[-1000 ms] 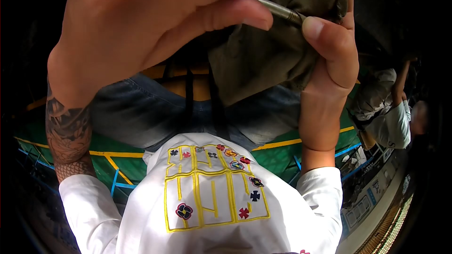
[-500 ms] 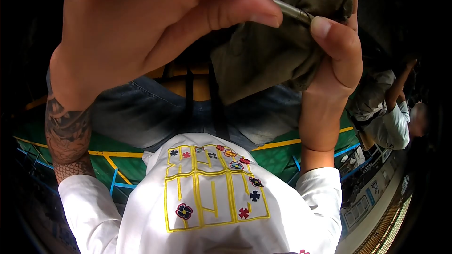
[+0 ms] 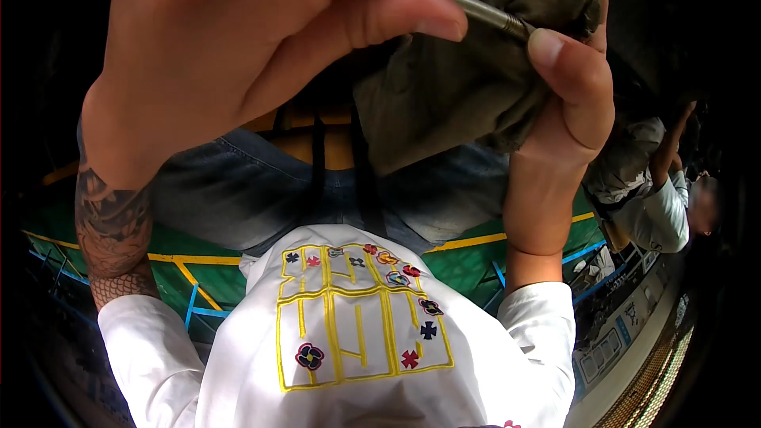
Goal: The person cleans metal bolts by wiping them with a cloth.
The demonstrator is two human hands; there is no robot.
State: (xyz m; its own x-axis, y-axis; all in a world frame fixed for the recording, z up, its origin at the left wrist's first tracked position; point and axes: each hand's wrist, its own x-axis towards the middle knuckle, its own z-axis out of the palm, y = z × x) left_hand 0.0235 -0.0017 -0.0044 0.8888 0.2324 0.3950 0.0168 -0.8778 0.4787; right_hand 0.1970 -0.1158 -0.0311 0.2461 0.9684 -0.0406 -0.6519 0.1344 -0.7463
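My left hand (image 3: 238,40), at the upper left, has its thumb along a slim metal rod (image 3: 485,13); its other fingers are mostly hidden. The rod's ridged end meets the thumb of my right hand (image 3: 575,83), at the upper right. Dark olive cloth (image 3: 452,87) is bunched in my right hand behind the rod and hangs down to the left. The rod's far end is hidden behind my left thumb.
Below my hands are my jeans (image 3: 230,190) and white shirt (image 3: 365,333). The green floor (image 3: 476,257) has yellow and blue lines. Another person (image 3: 658,206) is at the right, near a pale panel with rectangular outlines (image 3: 602,353).
My right hand and the cloth have shifted slightly to the right. My left hand first moved right, then slightly back left, and more of the rod shows between my thumbs.
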